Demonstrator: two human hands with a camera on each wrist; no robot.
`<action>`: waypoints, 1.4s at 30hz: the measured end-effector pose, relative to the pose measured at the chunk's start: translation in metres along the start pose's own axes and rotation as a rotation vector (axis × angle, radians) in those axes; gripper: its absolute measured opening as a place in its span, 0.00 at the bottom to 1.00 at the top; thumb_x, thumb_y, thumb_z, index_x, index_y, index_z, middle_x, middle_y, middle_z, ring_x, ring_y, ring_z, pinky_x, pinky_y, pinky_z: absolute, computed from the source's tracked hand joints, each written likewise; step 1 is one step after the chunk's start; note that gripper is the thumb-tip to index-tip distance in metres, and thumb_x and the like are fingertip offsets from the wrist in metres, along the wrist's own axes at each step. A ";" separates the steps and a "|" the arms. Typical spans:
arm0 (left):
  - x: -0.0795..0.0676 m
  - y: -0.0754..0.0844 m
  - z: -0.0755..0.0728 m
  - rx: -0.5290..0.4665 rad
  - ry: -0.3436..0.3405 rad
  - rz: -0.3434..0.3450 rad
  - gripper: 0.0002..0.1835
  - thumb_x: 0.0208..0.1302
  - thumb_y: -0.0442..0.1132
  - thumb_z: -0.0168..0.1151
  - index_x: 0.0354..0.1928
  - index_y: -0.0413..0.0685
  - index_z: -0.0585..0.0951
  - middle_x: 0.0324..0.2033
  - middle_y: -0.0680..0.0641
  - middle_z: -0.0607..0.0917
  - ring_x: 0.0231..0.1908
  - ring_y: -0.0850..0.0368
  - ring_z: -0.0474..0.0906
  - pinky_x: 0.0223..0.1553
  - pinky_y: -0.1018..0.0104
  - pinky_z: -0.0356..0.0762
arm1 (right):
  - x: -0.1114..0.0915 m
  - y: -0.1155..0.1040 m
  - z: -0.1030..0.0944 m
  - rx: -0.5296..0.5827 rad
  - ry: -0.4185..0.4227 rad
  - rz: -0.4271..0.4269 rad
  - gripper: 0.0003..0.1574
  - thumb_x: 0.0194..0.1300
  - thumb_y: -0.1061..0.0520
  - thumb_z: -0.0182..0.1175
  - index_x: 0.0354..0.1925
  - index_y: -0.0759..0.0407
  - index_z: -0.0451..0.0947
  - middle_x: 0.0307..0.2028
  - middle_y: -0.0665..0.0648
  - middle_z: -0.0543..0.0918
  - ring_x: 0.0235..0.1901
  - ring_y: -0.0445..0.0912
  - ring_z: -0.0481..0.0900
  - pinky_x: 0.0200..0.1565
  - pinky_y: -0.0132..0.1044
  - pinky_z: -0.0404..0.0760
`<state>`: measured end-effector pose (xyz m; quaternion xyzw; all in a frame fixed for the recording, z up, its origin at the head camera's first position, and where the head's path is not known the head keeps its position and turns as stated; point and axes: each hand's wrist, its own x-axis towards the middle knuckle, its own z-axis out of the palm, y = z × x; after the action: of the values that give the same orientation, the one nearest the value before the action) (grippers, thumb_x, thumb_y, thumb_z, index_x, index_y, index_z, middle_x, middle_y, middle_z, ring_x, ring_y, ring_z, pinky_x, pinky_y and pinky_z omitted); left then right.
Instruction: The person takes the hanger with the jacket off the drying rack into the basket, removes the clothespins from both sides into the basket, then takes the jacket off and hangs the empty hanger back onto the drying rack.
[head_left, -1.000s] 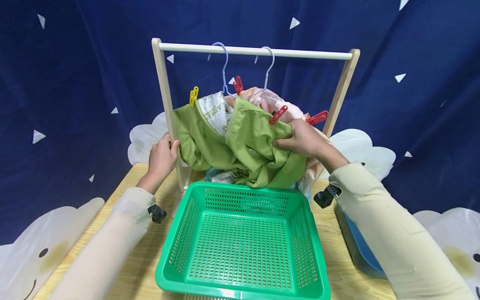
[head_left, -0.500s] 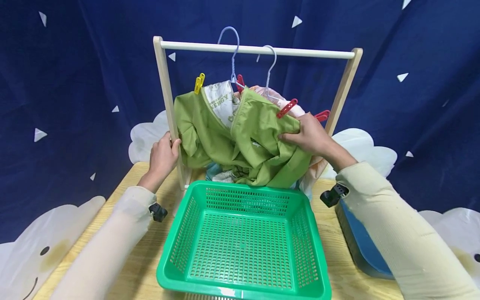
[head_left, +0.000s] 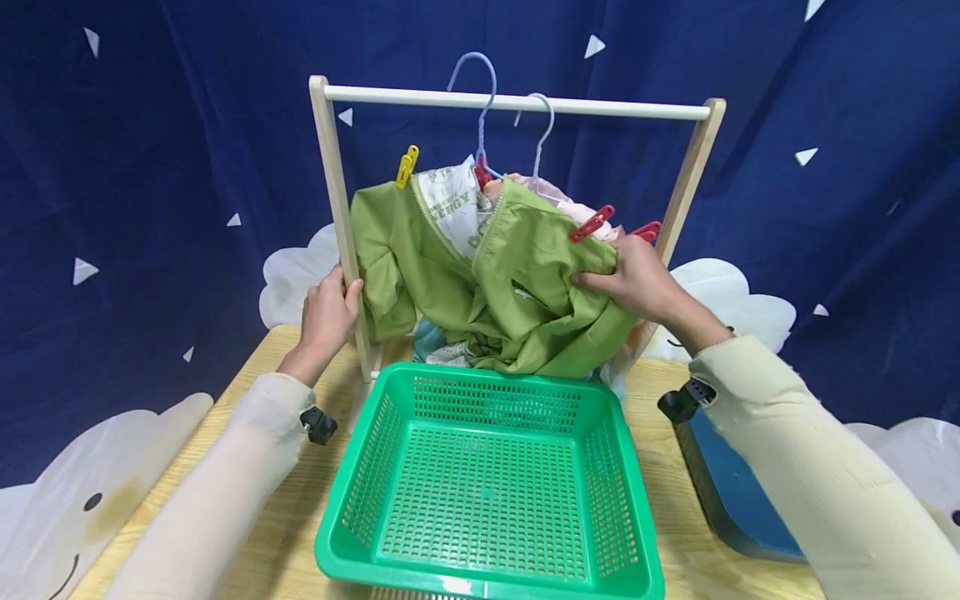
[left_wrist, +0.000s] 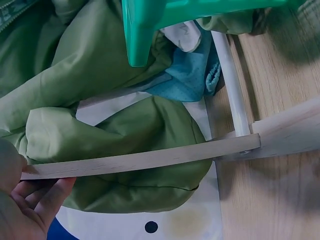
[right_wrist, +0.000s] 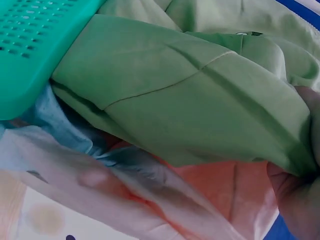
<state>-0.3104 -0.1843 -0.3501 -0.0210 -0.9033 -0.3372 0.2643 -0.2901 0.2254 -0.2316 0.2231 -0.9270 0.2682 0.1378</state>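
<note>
A green zip jacket (head_left: pixel 442 283) with a white printed lining hangs on a lilac wire hanger (head_left: pixel 491 75). The hanger's hook rises well above the rack's white rod (head_left: pixel 637 108). My right hand (head_left: pixel 641 279) grips the jacket at its right shoulder, below a red clothespin (head_left: pixel 592 223); a yellow clothespin (head_left: pixel 407 167) is clipped on the other shoulder. In the right wrist view, thumb and fingers hold the green cloth. My left hand (head_left: pixel 326 312) grips the rack's left wooden post (head_left: pixel 335 183), fingers bent around it in the left wrist view.
A green plastic basket (head_left: pixel 647 550) stands in front of the rack. Behind the jacket, a pink garment (head_left: pixel 577 212) hangs from a second hanger (head_left: pixel 546 133) with red clothespins. Light blue cloth (left_wrist: pixel 185 75) shows low down. A blue bin (head_left: pixel 738 483) sits at the right.
My right hand has moved right with the jacket, whose collar has risen. Its hanger has slid right along the rod, and the hook has lifted higher above it. My left hand stays put.
</note>
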 end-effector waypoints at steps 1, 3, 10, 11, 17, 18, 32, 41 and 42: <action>0.000 0.000 0.000 0.003 0.002 0.000 0.13 0.76 0.42 0.55 0.44 0.35 0.76 0.32 0.31 0.84 0.39 0.28 0.84 0.38 0.38 0.77 | -0.002 0.001 0.000 0.009 -0.001 -0.001 0.15 0.60 0.57 0.72 0.24 0.62 0.77 0.16 0.47 0.68 0.16 0.38 0.64 0.19 0.33 0.65; 0.000 0.001 0.000 0.007 0.003 0.000 0.13 0.76 0.42 0.55 0.44 0.35 0.76 0.32 0.31 0.84 0.39 0.28 0.84 0.39 0.38 0.77 | -0.004 0.003 -0.001 0.015 -0.002 -0.008 0.16 0.60 0.58 0.72 0.22 0.62 0.76 0.16 0.47 0.67 0.16 0.36 0.63 0.19 0.32 0.65; -0.001 0.002 0.000 0.010 0.008 0.002 0.13 0.76 0.41 0.55 0.45 0.34 0.77 0.31 0.31 0.84 0.39 0.29 0.85 0.38 0.38 0.78 | -0.013 0.011 -0.003 0.006 0.021 -0.025 0.14 0.60 0.58 0.72 0.25 0.63 0.78 0.17 0.48 0.70 0.16 0.34 0.64 0.20 0.31 0.66; -0.001 0.003 0.000 0.011 0.008 0.003 0.13 0.76 0.41 0.55 0.45 0.34 0.77 0.31 0.31 0.84 0.39 0.29 0.84 0.38 0.38 0.78 | -0.014 0.012 -0.003 0.003 0.024 -0.025 0.14 0.60 0.58 0.72 0.25 0.63 0.78 0.17 0.48 0.70 0.16 0.34 0.64 0.20 0.31 0.66; 0.000 0.003 0.001 0.016 0.010 0.012 0.13 0.76 0.40 0.55 0.44 0.34 0.77 0.30 0.31 0.84 0.38 0.28 0.84 0.38 0.37 0.77 | -0.023 0.018 -0.005 -0.010 0.045 -0.015 0.15 0.59 0.58 0.73 0.24 0.63 0.78 0.17 0.49 0.73 0.16 0.35 0.66 0.20 0.31 0.67; 0.001 0.003 0.002 0.017 0.011 0.012 0.13 0.76 0.40 0.55 0.44 0.34 0.77 0.30 0.31 0.84 0.38 0.28 0.84 0.38 0.37 0.77 | -0.024 0.019 -0.005 -0.007 0.046 -0.009 0.15 0.59 0.58 0.73 0.25 0.64 0.79 0.18 0.50 0.74 0.17 0.34 0.67 0.21 0.31 0.68; 0.003 0.004 0.002 0.032 0.008 0.004 0.13 0.77 0.41 0.54 0.40 0.35 0.76 0.31 0.30 0.84 0.39 0.27 0.83 0.40 0.37 0.75 | -0.043 0.028 -0.006 0.065 0.052 -0.005 0.10 0.62 0.60 0.71 0.36 0.68 0.85 0.30 0.66 0.87 0.22 0.30 0.75 0.25 0.24 0.74; 0.002 0.005 0.002 0.026 -0.012 -0.001 0.13 0.77 0.41 0.54 0.41 0.35 0.76 0.32 0.30 0.84 0.39 0.27 0.83 0.40 0.37 0.75 | -0.051 0.037 -0.003 0.125 0.076 0.001 0.17 0.60 0.64 0.72 0.47 0.70 0.84 0.39 0.71 0.88 0.30 0.26 0.78 0.33 0.21 0.78; 0.002 0.005 0.002 0.025 -0.010 0.000 0.13 0.76 0.41 0.54 0.41 0.35 0.76 0.32 0.30 0.84 0.39 0.27 0.83 0.40 0.37 0.75 | -0.052 0.038 -0.003 0.135 0.080 0.001 0.17 0.60 0.64 0.72 0.47 0.70 0.84 0.40 0.71 0.88 0.30 0.26 0.78 0.33 0.20 0.78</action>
<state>-0.3119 -0.1799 -0.3476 -0.0195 -0.9087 -0.3259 0.2603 -0.2628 0.2735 -0.2649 0.2205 -0.9007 0.3386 0.1593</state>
